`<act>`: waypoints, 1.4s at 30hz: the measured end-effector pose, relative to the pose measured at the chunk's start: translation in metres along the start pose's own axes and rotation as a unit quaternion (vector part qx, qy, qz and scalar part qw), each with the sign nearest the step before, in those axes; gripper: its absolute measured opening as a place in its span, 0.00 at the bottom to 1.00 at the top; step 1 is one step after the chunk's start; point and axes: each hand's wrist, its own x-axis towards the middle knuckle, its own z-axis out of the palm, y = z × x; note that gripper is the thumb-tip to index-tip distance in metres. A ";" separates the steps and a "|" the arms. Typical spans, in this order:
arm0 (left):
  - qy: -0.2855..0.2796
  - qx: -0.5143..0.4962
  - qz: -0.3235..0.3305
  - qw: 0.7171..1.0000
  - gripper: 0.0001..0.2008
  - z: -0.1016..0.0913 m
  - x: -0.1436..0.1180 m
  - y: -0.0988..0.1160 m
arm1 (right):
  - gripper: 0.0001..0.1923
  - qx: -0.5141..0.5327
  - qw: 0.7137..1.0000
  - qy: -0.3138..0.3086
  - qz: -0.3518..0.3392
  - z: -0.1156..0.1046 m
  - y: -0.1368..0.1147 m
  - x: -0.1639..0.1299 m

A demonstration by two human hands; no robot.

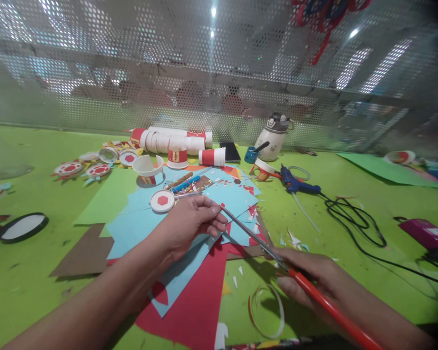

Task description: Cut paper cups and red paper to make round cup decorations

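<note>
My left hand is closed in a pinch over blue paper, with a tiny red paper piece at its thumb and fingertips. My right hand grips long scissors with orange-red handles, their tips touching or nearly touching the red piece. Just beyond my left hand lies a white disc bearing a red hexagon. A blue pen-like tool and a brown-handled one rest behind it. Red paper sticks out beneath the blue sheets.
Stacked paper cups lie at the back, near a cut cup. Turtle-like paper crafts sit left. A blue glue gun with a black cord, a bottle and a purple device stand right. Paper scraps litter the green table.
</note>
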 end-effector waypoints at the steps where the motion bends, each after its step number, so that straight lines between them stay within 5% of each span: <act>1: 0.001 -0.002 0.000 1.000 0.05 0.000 0.000 0.000 | 0.14 -0.001 1.000 -0.001 0.000 0.000 0.000 0.000; 42: 0.000 -0.020 -0.015 1.000 0.06 0.002 -0.002 0.001 | 0.14 -0.022 0.999 0.025 -0.009 0.003 0.000 0.000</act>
